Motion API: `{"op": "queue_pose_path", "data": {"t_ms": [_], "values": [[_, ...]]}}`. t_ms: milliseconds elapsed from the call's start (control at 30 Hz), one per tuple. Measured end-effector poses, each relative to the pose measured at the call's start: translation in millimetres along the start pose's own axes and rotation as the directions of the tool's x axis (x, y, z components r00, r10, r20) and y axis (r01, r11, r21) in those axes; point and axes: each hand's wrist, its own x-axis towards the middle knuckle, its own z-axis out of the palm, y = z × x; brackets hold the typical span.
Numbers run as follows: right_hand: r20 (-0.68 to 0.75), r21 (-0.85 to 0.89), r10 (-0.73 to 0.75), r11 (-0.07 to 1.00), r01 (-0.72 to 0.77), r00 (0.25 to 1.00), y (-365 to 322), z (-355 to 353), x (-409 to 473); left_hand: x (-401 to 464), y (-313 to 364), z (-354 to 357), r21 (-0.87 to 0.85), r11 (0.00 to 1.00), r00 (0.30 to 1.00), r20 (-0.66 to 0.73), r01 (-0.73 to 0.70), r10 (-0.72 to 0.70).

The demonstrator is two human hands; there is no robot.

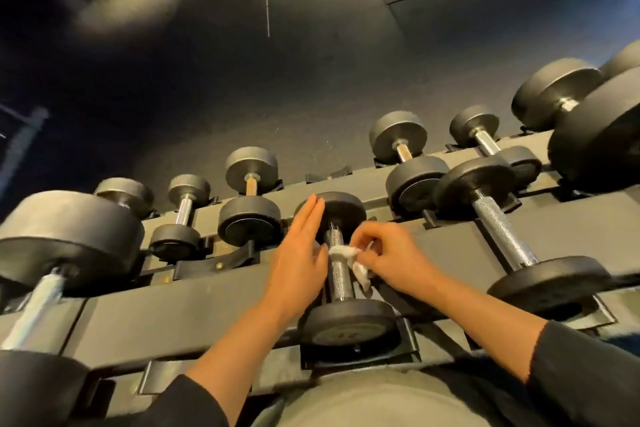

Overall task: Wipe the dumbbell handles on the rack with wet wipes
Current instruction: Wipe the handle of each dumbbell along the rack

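Note:
A small black dumbbell (346, 322) lies in the middle of the dark rack (194, 308), its knurled steel handle (338, 279) pointing away from me. My right hand (388, 256) pinches a crumpled white wet wipe (349, 258) that wraps over the handle's upper part. My left hand (299, 253) lies flat with straight fingers along the handle's left side, fingertips reaching the far weight head (343, 210).
More dumbbells fill the rack: a large one at the left (65, 246), a long-handled one to the right (502, 236), smaller pairs along the back row (252, 198). One back cradle (329, 173) holds nothing. Dark rubber floor lies beyond.

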Motion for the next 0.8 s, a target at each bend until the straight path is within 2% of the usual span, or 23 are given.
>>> {"op": "queue_pose_path", "data": {"t_ms": [67,133,200,467,600,733,800], "values": [[-0.197,-0.030,0.005,0.999,-0.011,0.980,-1,0,9,-2,7,2,-0.008,0.999,0.999,-0.017,0.043,-0.043],[-0.260,-0.076,-0.018,0.997,-0.001,0.966,0,3,18,-5,12,4,-0.008,0.998,0.998,-0.015,0.067,-0.067],[-0.228,-0.041,-0.030,0.999,0.022,0.973,3,9,23,-9,14,6,-0.008,0.996,0.996,-0.013,0.085,-0.085],[-0.212,0.339,0.014,0.939,0.060,0.977,11,16,5,-15,26,6,0.045,0.985,0.983,-0.089,0.165,-0.161],[-0.133,0.362,0.060,0.932,-0.008,0.989,20,20,-15,-17,26,5,0.094,0.977,0.974,-0.142,0.194,-0.179],[-0.019,0.374,0.022,0.928,-0.014,1.000,26,16,-31,-17,26,6,0.141,0.970,0.973,-0.148,0.199,-0.178],[-0.040,0.339,0.027,0.941,-0.012,0.999,26,14,-31,-17,28,5,0.162,0.968,0.975,-0.145,0.189,-0.166]]}}
